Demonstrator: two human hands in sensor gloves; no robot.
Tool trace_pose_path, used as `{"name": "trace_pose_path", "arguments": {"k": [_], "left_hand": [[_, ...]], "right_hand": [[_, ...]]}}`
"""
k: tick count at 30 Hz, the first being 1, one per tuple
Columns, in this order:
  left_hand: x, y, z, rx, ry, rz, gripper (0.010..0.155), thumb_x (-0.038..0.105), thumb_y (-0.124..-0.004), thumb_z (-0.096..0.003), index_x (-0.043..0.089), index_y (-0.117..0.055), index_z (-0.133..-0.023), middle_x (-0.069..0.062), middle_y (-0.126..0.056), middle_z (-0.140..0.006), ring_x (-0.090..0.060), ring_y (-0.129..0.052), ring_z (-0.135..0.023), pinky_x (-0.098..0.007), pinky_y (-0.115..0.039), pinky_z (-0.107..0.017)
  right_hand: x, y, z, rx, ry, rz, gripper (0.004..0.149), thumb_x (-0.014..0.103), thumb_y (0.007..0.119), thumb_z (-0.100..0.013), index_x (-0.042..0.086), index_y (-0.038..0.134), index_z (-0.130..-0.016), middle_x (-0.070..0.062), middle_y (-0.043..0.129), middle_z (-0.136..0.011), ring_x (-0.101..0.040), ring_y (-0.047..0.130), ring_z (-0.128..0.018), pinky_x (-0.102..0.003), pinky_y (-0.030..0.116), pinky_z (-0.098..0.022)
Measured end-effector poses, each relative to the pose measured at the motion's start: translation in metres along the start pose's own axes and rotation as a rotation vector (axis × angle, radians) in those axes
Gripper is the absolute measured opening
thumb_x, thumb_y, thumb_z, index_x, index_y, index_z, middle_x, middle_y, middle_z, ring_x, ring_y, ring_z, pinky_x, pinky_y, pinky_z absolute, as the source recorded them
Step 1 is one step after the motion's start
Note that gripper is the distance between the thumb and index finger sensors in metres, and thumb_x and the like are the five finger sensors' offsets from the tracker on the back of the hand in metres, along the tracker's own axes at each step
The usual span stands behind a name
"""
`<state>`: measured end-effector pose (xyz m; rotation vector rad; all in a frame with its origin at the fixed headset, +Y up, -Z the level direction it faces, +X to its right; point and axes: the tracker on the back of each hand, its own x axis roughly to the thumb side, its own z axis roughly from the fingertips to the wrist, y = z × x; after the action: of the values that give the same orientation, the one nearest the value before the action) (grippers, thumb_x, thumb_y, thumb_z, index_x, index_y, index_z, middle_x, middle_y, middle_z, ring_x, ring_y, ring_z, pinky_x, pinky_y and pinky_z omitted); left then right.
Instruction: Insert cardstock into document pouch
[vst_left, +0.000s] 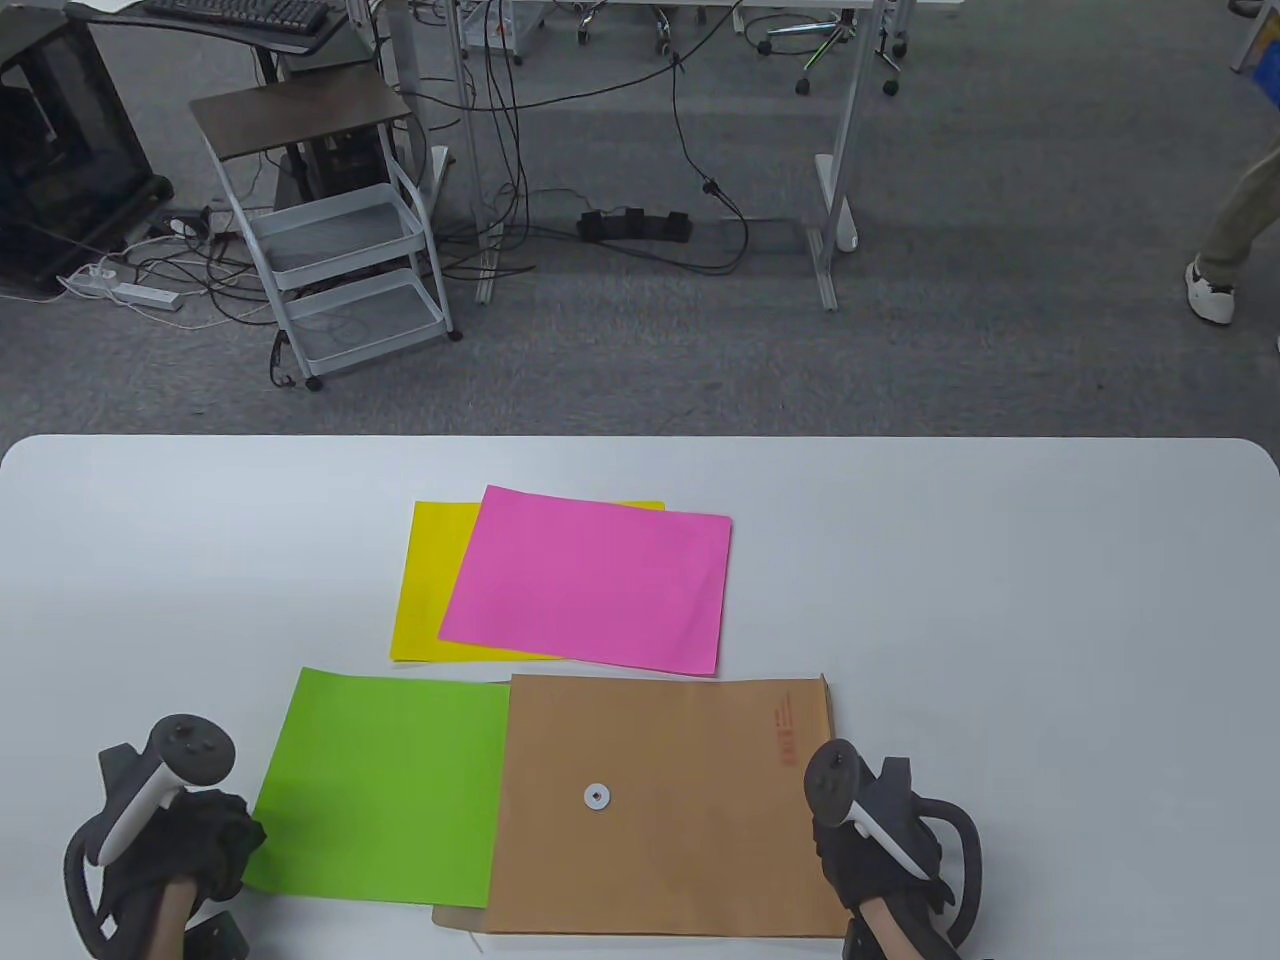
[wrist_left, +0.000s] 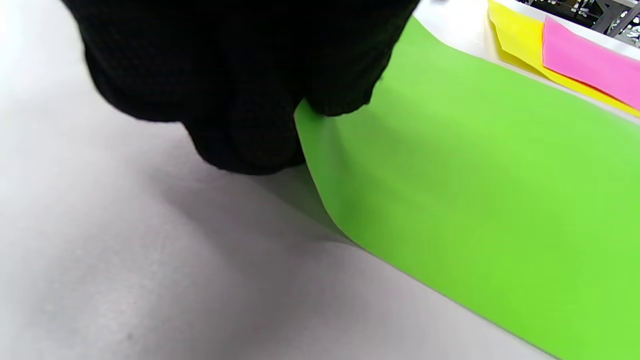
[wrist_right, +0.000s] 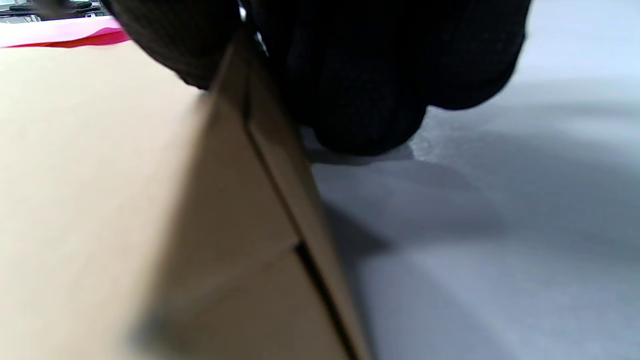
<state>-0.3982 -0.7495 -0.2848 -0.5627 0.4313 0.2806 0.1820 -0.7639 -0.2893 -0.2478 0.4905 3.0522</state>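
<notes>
On the desk (vst_left: 1000, 560), toward six o'clock, the green card (vst_left: 385, 785) lies partly tucked into the brown envelope (vst_left: 665, 805) at its three o'clock. Left hand (vst_left: 190, 845) pinches the card's nine-o'clock edge; right hand (vst_left: 875, 850) grips the envelope's three-o'clock edge.

Desk (vst_left: 1000, 600): the white rounded desk carries all the sheets.
Pouch (vst_left: 665, 805): the brown kraft paper document pouch lies flat at the near edge, right of centre.
Green sheet (vst_left: 385, 790): the green cardstock sheet lies left of the pouch, its right edge at the pouch's left side.
Pink sheet (vst_left: 590, 580): the pink cardstock sheet lies behind the pouch, overlapping the yellow cardstock sheet (vst_left: 425, 590).
Left hand (vst_left: 190, 845): at the green sheet's left edge.
Right hand (vst_left: 875, 850): at the pouch's right edge.
</notes>
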Motion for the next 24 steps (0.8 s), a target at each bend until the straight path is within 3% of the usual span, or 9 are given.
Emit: {"name": "trace_pose_path", "arguments": {"k": [24], "left_hand": [[0.015,-0.007,0.007,-0.019,-0.065,-0.021,0.042,0.029,-0.086,-0.0602,0.001,-0.089,-0.091,-0.012,-0.106,-0.068,-0.018,-0.112,-0.043,-0.037,-0.093,-0.04]], "right_hand": [[-0.001,0.001,0.0,-0.007,-0.009,-0.009,0.032,0.017,0.068,-0.074,-0.005,0.064,-0.097,-0.017,0.085,-0.071,-0.024,0.096,-0.049,-0.046,0.08,-0.044]]}}
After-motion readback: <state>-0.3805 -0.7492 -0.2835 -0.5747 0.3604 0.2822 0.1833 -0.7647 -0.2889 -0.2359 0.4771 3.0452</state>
